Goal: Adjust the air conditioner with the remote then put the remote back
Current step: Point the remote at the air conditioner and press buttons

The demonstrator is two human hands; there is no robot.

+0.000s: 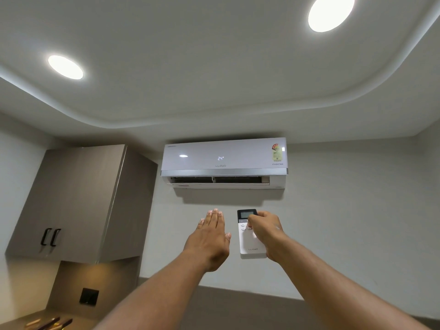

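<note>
- While the air conditioner (223, 160) hangs on the wall at centre frame with "24" lit on its front and its lower flap open, the remote (250, 236) is held up just below it, lower centre-right of the frame.
- The right hand (267, 234) is wrapped around the remote's right edge, with the thumb lying across the button area under the small dark screen; whether it is pressing a button cannot be told.
- The left hand (210, 239) is empty, fingers straight and together, palm away from the camera, raised just left of the remote and not touching it.
- Judged from its slim white plastic body, the remote should be light and rigid, easy to carry one-handed, though its smooth shell could slip if gripped loosely.
- A sound hold is along the lower body near the printed logo, fingers behind and thumb in front, which keeps the screen and the emitter end at the top uncovered.
- A drop could crack the display or pop the battery cover, so setting it down gently seems wise.
- Where the remote belongs is not visible; a wall cabinet (78, 201) fills the left of the frame.
</note>
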